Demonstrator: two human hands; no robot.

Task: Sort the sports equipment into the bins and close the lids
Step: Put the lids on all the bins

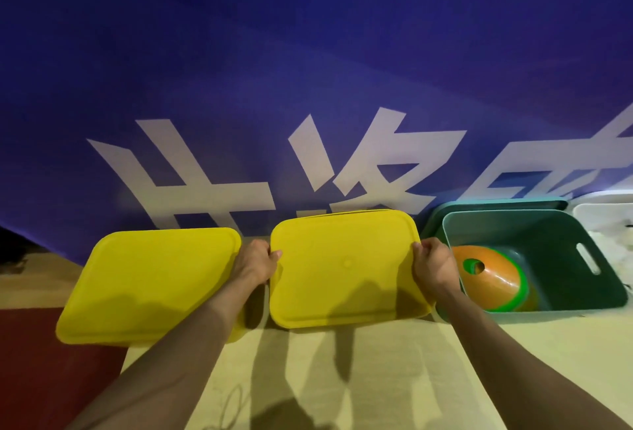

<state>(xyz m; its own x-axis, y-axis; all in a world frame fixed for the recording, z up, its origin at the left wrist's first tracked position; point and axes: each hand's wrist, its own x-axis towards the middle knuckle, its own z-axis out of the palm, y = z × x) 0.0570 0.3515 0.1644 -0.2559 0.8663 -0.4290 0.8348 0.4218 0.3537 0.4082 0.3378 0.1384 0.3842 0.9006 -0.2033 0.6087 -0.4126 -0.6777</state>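
Four bins stand in a row along the foot of a blue banner [308, 53] printed with large white characters.

Far left: one yellow bin, closed. Its lid [150, 279] is smooth matte plastic, rectangular with rounded corners and a shallow raised border.

Next right: a second yellow lid [346, 268] of the same shape and finish, with a small round dimple near its centre. It lies flat over its bin, which is almost wholly hidden beneath it. The left hand [255, 263] grips the lid's left edge, thumb curled onto the top face, the other fingers out of sight below the rim. The right hand [433, 263] grips the right edge, fingers curled over the rim.

Next right: one teal bin [534, 258], open, of smooth rigid plastic with tapered walls, rounded corners and a slot handle cut in its right wall. Inside, toward its near left corner, lies a stack of disc cones [493, 275], glossy domes with a round centre hole; orange on top, green rims showing below. The number in the stack cannot be told. A teal lid [496, 205] stands behind this bin against the banner.

Far right: one white bin [606, 220], only partly in view.

The floor [376, 361] is pale beige, with a dark red area at near left.
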